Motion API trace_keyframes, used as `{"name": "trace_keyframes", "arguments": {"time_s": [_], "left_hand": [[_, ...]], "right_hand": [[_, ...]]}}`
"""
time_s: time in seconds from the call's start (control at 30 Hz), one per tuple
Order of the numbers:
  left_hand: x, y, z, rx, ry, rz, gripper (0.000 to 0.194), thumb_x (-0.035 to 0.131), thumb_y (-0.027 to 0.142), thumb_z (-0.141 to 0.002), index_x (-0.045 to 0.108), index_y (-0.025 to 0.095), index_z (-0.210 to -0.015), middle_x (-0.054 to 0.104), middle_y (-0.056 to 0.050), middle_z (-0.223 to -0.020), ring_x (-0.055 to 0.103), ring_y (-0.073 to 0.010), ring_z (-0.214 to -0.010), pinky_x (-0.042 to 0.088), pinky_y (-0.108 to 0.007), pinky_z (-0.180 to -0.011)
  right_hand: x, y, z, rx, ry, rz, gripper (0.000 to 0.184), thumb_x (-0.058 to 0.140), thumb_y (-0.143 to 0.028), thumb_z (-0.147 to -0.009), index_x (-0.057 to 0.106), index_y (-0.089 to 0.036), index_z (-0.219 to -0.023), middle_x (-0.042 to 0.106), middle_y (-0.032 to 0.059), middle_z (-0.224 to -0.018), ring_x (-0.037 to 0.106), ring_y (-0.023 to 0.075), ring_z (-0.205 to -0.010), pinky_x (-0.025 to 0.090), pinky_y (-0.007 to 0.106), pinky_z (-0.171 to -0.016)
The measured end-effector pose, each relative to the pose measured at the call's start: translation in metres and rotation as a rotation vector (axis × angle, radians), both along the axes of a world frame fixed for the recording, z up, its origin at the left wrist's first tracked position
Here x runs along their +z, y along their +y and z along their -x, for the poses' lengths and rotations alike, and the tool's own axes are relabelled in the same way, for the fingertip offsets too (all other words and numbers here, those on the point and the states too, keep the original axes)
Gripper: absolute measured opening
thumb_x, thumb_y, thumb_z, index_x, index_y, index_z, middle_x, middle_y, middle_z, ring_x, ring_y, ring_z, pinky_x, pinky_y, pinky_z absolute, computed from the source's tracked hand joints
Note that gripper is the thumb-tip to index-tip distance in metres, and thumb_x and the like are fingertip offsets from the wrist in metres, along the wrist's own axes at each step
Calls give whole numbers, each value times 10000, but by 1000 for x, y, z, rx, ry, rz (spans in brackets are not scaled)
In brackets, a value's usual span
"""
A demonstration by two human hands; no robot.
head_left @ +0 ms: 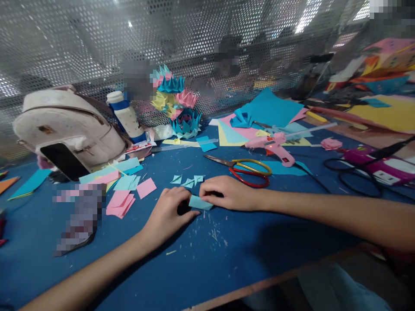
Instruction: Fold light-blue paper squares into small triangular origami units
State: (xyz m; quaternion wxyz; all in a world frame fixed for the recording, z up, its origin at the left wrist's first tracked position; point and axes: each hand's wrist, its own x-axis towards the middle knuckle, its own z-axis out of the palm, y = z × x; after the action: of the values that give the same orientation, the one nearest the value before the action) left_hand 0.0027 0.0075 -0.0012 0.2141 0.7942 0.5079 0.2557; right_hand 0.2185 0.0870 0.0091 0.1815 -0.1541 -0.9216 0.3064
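A small light-blue piece of folded paper (199, 202) lies on the blue table between my two hands. My left hand (171, 209) has its fingers curled at the paper's left end, thumb along the near side. At the right end, my right hand (223, 193) pinches the paper with bent fingers. Just beyond my hands lie several small folded light-blue paper pieces (189, 182). Scissors (238, 166) with one yellow and one red handle rest past my right hand. Pink paper squares (119, 204) and light-blue paper squares (127, 182) sit left of my left hand.
A pink glue gun (275, 146) with its cord lies at the right, near a purple power strip (378, 164). At the back stand a paper flower stack (184, 121), a bottle (126, 116) and a pale backpack (68, 125) with a phone (63, 160) against it.
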Motion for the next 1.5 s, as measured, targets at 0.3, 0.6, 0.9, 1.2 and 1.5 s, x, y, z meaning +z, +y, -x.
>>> {"name": "trace_keyframes", "arguments": {"time_s": [0.3,0.6,0.9,1.2,1.5], "left_hand": [[12,-7,-5,81,-69,102,392,464,491,-978,650,199,-795,621,-10,-715,523,-181,-730,373,-279,-680],[9,-3,-10,113,-90,180,180,564,342,-836,666,197,-806,634,-10,-731,522,-186,-752,379,-286,-699],[6,-1,-2,74,-190,246,202,587,364,-874,609,177,-800,584,15,-668,509,-125,-589,391,-233,-559],[4,-4,3,6,-45,23,107,635,237,-904,649,212,-801,670,-7,-907,587,-199,-892,367,-382,-865],[2,-8,21,-350,-21,-220,227,447,165,-1037,670,206,-1046,724,-30,-1038,598,-182,-1002,397,-352,-881]], "right_hand": [[0,-17,5,-75,39,-33,111,604,-203,-834,544,-173,-745,552,-47,-641,487,84,-596,302,223,-574],[2,-20,6,-89,30,-115,144,549,-176,-828,476,-183,-704,512,-48,-617,457,92,-600,276,240,-601],[2,-13,0,-72,-85,-76,203,553,-235,-886,517,-169,-698,557,-14,-672,466,121,-690,293,257,-639],[-5,-5,0,30,-57,-255,162,566,-280,-951,594,-167,-839,594,4,-759,500,141,-741,359,271,-669],[-8,6,-10,354,95,-569,305,358,-235,-1056,648,-159,-1110,705,81,-1112,606,164,-1019,461,305,-796]]}}
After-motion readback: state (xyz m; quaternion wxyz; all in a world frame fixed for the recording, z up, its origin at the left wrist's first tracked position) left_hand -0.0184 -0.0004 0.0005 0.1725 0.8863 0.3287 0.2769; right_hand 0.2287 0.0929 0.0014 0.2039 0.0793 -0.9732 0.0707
